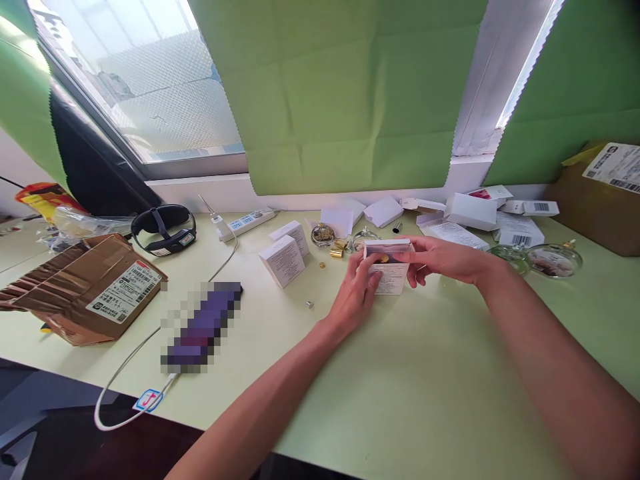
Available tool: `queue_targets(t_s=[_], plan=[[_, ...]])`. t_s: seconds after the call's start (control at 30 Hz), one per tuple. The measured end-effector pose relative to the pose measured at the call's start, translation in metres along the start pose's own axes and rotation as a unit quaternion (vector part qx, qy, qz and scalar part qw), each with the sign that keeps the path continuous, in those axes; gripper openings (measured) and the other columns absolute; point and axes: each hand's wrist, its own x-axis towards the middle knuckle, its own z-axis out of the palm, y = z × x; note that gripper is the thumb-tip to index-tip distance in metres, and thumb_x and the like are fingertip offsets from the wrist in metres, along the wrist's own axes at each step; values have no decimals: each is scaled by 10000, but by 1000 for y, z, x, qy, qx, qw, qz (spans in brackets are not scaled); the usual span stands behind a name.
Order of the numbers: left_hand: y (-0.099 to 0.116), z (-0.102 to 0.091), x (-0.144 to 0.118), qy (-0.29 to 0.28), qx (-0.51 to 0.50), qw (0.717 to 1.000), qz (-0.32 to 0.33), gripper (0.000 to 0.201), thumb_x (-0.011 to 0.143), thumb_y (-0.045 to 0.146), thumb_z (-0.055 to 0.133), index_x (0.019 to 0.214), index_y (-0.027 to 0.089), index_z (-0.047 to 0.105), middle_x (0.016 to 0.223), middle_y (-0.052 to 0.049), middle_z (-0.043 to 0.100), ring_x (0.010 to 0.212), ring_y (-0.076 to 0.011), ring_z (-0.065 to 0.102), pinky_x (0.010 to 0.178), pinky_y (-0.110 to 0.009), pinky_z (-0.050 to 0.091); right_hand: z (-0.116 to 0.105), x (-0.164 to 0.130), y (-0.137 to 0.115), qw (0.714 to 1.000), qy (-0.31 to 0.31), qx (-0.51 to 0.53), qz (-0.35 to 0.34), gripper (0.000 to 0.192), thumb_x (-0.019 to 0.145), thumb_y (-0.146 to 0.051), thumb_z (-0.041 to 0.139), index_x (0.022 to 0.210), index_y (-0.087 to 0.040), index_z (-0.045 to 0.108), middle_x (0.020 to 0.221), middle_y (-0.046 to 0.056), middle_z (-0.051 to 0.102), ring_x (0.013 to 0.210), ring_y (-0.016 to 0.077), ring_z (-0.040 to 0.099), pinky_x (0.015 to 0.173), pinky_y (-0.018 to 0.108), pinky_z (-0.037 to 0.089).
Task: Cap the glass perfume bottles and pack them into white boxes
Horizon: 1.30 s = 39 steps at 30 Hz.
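A small white carton (389,277) with printed text stands on the pale green table (410,380), its top flap open and something gold showing inside. My left hand (356,292) grips its left side and front. My right hand (443,259) holds its right side and the raised flap. Just behind the carton lie a round ornate glass bottle (323,234), gold caps (337,249) and another clear bottle (365,237).
Two closed white cartons (283,259) stand left of my hands. More white boxes (472,212) and glass bottles (554,259) lie at the right, near a brown box (600,193). A torn parcel (85,283), headset (165,229), power strip (247,222) and cable (125,363) occupy the left.
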Motion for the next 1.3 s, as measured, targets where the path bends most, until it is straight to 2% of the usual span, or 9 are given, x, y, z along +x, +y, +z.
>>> queue_targets(t_s=[0.07,0.2,0.37,0.5,0.63,0.97,1.3], plan=[[-1,0,0,10,3,1000,1,366,1037,311,385,1398,261,422,1423,-134,419,1314,-226,482,1065,-409,484,0,-2,-4,1000,16,-11,-6,539,823,-509,717,1302,-291,604,958,35,666,730,165,646,624,297,478],[-4,0,1,19,4,1000,11,338,1037,303,384,1351,254,498,1401,-126,430,1315,-222,480,1079,-393,472,0,-4,-6,999,24,-34,-6,531,844,-558,678,1290,-276,622,816,21,649,712,169,617,652,311,487],[-5,-2,3,1,-8,1000,24,341,1038,281,374,1349,281,514,1430,-116,407,1308,-229,497,1063,-401,484,-11,0,13,996,-54,40,-52,493,895,-536,635,1322,-293,596,874,18,647,732,169,619,745,356,494],[-6,-2,2,11,-3,999,32,374,1031,277,401,1405,270,425,1439,-132,405,1351,-229,449,1109,-431,444,-21,5,31,984,-113,114,-83,426,947,-525,569,1282,-265,610,912,29,670,780,179,641,720,345,467],[-7,-1,0,41,-27,999,19,464,1020,312,445,1461,281,305,1437,-145,416,1337,-231,455,1015,-416,519,-22,8,37,982,-100,136,-79,424,947,-516,576,1296,-275,590,1051,52,690,782,175,656,698,332,453],[-3,-6,4,54,-29,998,20,381,995,314,509,1368,264,452,1266,-106,516,1172,-203,544,943,-361,553,-19,13,41,982,-105,139,-67,418,927,-521,611,1231,-237,576,926,25,668,714,153,644,673,326,464],[-1,-7,4,50,-20,999,3,450,1004,352,483,1445,300,408,1266,-108,503,1170,-213,540,930,-365,557,-16,13,36,987,-105,103,-59,520,886,-527,660,1314,-247,565,968,52,690,748,175,674,670,318,482]])
